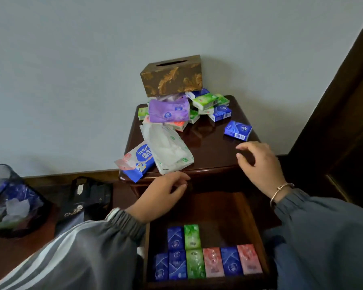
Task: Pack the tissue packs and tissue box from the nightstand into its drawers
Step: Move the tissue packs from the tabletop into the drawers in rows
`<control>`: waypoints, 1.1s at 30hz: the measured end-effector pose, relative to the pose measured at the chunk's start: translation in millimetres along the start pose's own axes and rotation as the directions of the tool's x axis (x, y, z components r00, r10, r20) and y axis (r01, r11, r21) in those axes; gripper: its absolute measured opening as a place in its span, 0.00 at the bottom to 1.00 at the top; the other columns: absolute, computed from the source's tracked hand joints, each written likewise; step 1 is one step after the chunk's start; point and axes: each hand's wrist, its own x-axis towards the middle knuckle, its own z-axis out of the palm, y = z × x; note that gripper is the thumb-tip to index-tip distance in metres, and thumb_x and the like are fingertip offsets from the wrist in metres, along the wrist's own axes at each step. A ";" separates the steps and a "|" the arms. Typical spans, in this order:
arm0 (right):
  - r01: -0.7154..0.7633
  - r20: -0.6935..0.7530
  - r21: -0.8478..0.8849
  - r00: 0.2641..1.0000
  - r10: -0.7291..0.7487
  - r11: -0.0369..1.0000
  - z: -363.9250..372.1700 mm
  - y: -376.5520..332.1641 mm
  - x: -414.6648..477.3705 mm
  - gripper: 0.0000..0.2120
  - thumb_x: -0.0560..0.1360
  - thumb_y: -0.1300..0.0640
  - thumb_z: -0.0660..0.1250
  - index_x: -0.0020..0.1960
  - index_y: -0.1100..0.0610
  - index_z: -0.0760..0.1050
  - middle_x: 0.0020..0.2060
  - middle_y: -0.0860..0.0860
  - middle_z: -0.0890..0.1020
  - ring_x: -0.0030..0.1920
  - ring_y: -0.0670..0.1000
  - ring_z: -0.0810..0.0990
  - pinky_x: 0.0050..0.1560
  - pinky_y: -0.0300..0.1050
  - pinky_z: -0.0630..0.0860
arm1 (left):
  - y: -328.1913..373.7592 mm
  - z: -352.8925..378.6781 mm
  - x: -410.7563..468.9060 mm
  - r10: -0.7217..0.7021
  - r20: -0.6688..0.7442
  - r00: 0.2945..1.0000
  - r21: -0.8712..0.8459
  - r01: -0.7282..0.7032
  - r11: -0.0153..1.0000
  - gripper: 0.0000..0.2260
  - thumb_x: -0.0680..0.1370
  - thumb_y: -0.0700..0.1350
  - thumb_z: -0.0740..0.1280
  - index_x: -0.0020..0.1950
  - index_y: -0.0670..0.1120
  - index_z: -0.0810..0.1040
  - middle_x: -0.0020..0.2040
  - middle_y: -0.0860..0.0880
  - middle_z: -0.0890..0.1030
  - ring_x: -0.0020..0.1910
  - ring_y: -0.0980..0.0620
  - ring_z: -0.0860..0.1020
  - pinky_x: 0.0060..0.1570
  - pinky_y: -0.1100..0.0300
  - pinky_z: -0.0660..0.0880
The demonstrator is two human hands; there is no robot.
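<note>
with left hand (166, 191) and right hand (258, 162) apart, empty and loosely curled at the front edge of the nightstand (210, 147), the lone blue tissue pack (238, 130) at centre right is likely light, soft and film-slick, so pinch its flat faces; the stiffer tissue box (171, 75) tops the upper-centre pile.

Nightstand (210, 151) top, 6 = wearer's side. Brown gold-leaf tissue box (172, 76) sits tilted on a pack pile at 12. Purple pack (169, 111) under it, green packs (204, 100) at 1. Lone blue pack (238, 130) at 3, apart from the pile. White soft pack (168, 149) at 8, overlapping the Deeyeo pack (137, 162), which hangs over the edge.

Drawer (224, 208) is open below. Front row L to R: 2 blue, green, pink, blue, pink pocket packs (208, 262); blue + green behind.

Left hand (161, 195) at 6 by the top's front edge, fingers loose, empty. Right hand (258, 162) over the 4 corner, fingers spread, empty.
</note>
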 end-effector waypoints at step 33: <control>-0.329 -0.086 -0.293 0.944 0.318 0.898 62.1 53.7 62.4 0.20 0.71 0.49 0.66 0.61 0.55 0.70 0.55 0.55 0.74 0.53 0.55 0.75 0.50 0.49 0.76 | 47.2 36.8 324.7 0.158 0.125 0.980 0.922 -0.173 0.346 0.29 0.78 0.61 0.59 0.72 0.44 0.65 0.67 0.45 0.73 0.70 0.44 0.66 0.73 0.43 0.50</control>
